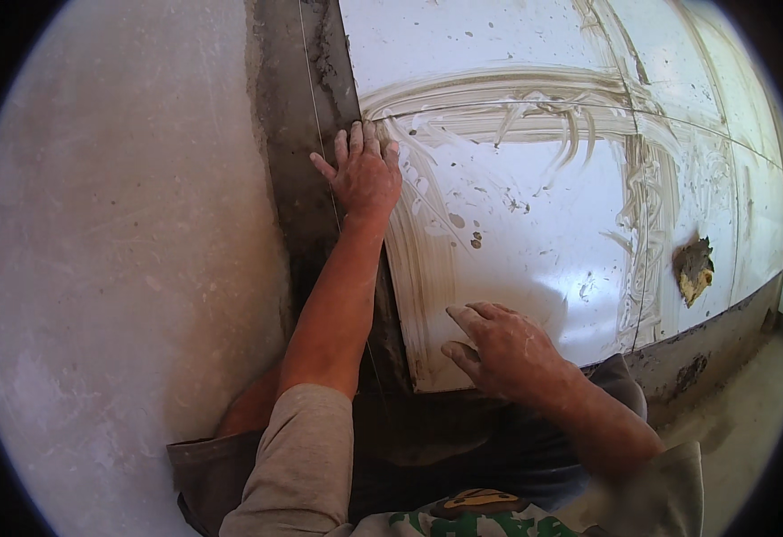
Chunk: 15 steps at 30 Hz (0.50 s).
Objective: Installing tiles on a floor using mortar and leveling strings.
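Note:
My left hand (366, 172) lies over the left edge of a glossy white floor tile (535, 224), close to its far left corner. Its fingers are stretched out and touch the tile's edge and joint; the thumb points left over the strip of dark mortar (289, 116). Above the near part of the same tile is my right hand (508, 349), its fingers loosely extended and the thumb apart, holding nothing. Whether it touches the tile, I cannot tell. Grey-brown grout smears run along the tile's joints.
A thin string line (310, 80) runs lengthwise over the mortar strip. Left of it spreads a pale concrete floor (132, 251). More smeared white tiles (481, 36) continue beyond and to the right. A crumpled, dirty brown scrap (694, 269) lies on a right-hand tile.

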Available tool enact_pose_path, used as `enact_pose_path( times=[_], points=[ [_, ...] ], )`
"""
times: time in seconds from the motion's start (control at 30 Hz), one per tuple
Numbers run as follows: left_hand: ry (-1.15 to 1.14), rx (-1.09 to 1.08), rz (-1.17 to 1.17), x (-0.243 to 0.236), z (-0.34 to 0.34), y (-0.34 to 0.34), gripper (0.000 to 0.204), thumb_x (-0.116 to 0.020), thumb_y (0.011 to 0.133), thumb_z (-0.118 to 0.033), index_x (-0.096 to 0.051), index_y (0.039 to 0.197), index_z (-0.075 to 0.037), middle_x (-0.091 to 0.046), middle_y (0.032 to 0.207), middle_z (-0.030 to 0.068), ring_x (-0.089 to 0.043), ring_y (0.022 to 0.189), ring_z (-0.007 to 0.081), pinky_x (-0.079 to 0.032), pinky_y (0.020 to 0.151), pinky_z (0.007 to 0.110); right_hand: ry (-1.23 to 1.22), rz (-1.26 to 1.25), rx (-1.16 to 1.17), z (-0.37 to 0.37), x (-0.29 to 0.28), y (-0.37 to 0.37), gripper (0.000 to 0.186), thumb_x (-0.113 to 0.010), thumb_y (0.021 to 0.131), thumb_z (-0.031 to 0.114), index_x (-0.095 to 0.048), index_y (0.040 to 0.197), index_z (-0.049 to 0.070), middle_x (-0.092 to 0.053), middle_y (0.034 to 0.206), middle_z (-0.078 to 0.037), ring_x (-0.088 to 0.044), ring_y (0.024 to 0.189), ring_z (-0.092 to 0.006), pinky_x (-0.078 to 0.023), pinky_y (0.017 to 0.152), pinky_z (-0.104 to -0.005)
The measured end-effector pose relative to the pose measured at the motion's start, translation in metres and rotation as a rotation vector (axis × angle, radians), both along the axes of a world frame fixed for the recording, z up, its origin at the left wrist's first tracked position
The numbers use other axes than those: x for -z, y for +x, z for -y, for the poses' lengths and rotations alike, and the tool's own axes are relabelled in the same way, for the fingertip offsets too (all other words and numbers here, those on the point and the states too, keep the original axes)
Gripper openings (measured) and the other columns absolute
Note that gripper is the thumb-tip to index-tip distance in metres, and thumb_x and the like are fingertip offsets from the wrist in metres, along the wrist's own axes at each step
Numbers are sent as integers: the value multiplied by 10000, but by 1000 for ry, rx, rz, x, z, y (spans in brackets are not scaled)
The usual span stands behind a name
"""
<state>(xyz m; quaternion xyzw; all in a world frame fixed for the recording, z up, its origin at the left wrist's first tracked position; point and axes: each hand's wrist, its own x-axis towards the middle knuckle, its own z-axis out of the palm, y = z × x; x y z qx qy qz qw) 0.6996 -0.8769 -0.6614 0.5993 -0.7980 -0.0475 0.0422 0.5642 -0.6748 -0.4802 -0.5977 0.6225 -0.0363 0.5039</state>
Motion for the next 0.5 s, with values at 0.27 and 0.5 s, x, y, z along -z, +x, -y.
enact_pose_path(
  times=[0.27, 0.5],
  points=[
    [-75, 10, -13, 0, 7, -1, 531, -485, 931, -423, -487, 1346, -92, -390, 1440, 106, -285, 1366, 304, -87, 1064, 697, 50, 15, -38, 12, 11, 9, 495, -558, 917, 329, -512, 1266, -18, -571, 1202, -236, -550, 1120, -380, -428, 973, -445],
    [-93, -20, -48, 3, 2, -2, 513, -495, 926, -416, -504, 1338, -111, -402, 1430, 121, -288, 1364, 312, -77, 1065, 694, 95, 4, -85, 19, 15, 9, 496, -557, 917, 329, -509, 1266, -21, -568, 1202, -241, -548, 1118, -384, -426, 976, -443]
  ],
)
